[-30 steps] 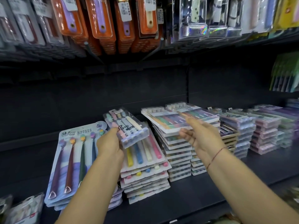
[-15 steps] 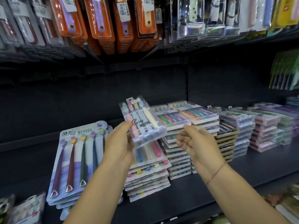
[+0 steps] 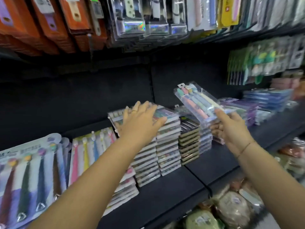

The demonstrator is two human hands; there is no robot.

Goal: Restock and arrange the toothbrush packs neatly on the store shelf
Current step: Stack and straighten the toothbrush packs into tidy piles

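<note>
On the dark shelf (image 3: 214, 164), most packs (image 3: 189, 146) are already stacked, and the tall middle stack (image 3: 167, 146) is touched by the left hand (image 3: 140, 123), fingers spread flat. One clear toothbrush pack (image 3: 196, 100) is gripped in the right hand (image 3: 231, 129) above the stacks, not yet placed.

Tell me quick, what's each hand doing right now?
Left hand: open, fingers spread on the stacked packs.
Right hand: holding a clear toothbrush pack.

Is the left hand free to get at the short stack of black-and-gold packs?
Probably yes: the left hand lies flat on the tall white-edged stack directly beside the black-and-gold stack, holding nothing, and nothing stands between them.
</note>
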